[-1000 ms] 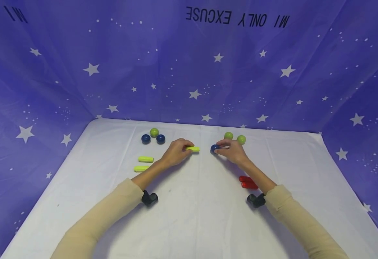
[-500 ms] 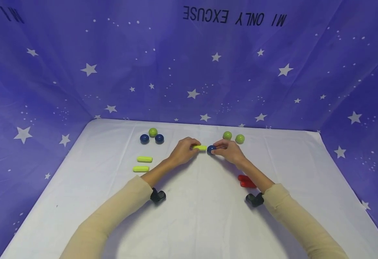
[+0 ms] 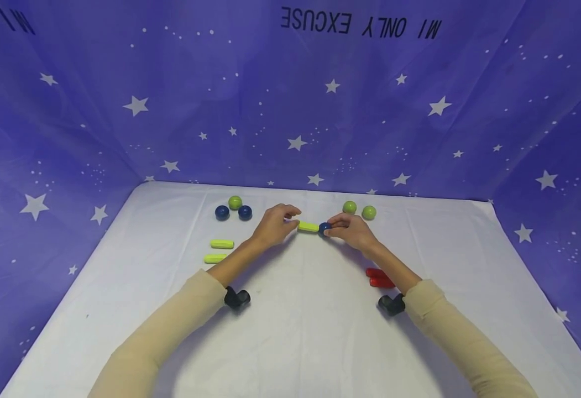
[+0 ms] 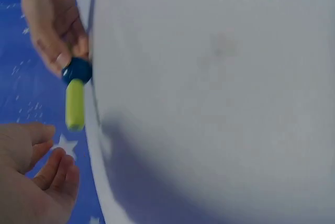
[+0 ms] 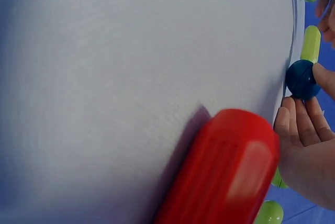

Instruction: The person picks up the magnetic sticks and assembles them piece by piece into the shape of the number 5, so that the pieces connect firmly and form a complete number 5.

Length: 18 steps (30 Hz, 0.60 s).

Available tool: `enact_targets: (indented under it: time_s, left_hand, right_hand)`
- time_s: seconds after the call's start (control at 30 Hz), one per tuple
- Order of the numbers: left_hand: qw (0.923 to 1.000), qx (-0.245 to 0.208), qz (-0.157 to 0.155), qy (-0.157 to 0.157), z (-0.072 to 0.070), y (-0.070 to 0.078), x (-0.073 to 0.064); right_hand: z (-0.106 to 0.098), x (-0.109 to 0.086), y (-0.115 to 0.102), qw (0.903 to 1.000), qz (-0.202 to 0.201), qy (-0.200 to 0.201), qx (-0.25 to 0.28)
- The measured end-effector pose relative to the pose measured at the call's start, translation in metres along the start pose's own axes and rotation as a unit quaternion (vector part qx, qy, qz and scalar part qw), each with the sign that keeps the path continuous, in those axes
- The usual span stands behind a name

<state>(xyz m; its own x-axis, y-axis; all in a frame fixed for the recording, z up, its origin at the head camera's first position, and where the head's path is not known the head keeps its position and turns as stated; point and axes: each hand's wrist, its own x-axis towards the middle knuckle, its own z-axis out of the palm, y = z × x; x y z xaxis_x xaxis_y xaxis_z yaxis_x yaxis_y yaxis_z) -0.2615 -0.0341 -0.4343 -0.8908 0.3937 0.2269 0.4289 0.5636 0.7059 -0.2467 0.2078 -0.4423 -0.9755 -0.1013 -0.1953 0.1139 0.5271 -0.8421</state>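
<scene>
My right hand (image 3: 354, 230) pinches a dark blue ball (image 5: 302, 79) between thumb and fingers. A yellow-green ribbed rod (image 3: 308, 227) extends leftward from that ball, its right end against it. In the left wrist view the ball (image 4: 77, 71) and rod (image 4: 75, 104) form one line. My left hand (image 3: 274, 225) is just left of the rod's free end, its thumb and fingers parted and holding nothing; the left wrist view shows a gap between the fingertips (image 4: 58, 156) and the rod.
Two blue balls (image 3: 245, 213) and a green ball (image 3: 235, 202) sit at the back left. Two more yellow-green rods (image 3: 222, 244) lie nearer. Behind my right hand are two green balls (image 3: 368, 212). Red rods (image 3: 381, 282) lie beside my right forearm on the white-covered table (image 3: 290, 342).
My left hand brought the rod rightward to the blue ball, then let go and drew back left. My right hand shifted slightly left and keeps its pinch on the ball.
</scene>
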Motion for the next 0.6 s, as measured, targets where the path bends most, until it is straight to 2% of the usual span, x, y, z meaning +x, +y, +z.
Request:
enact_targets:
  time_s: [0.1, 0.23, 0.4, 0.47, 0.6]
  left_hand:
    - [0.9994, -0.003, -0.006, 0.034, -0.017, -0.007, -0.004]
    - [0.9969, -0.002, -0.029, 0.073, -0.047, -0.019, -0.012]
    - [0.9895, 0.005, -0.083, 0.118, -0.086, -0.043, -0.028]
    - [0.9858, 0.015, -0.111, 0.125, -0.097, -0.054, -0.035]
    - [0.9797, 0.025, -0.168, 0.107, -0.108, -0.074, -0.045]
  right_hand:
    - [0.0, 0.001, 0.001, 1.0, 0.0, -0.002, -0.001]
    - [0.0, 0.001, 0.001, 1.0, 0.0, -0.004, 0.002]
    - [-0.001, 0.0, 0.0, 1.0, 0.001, -0.008, 0.004]
    - [-0.001, 0.0, -0.001, 1.0, 0.002, -0.009, 0.004]
    - [-0.002, -0.001, -0.001, 0.9999, 0.003, -0.011, 0.0]
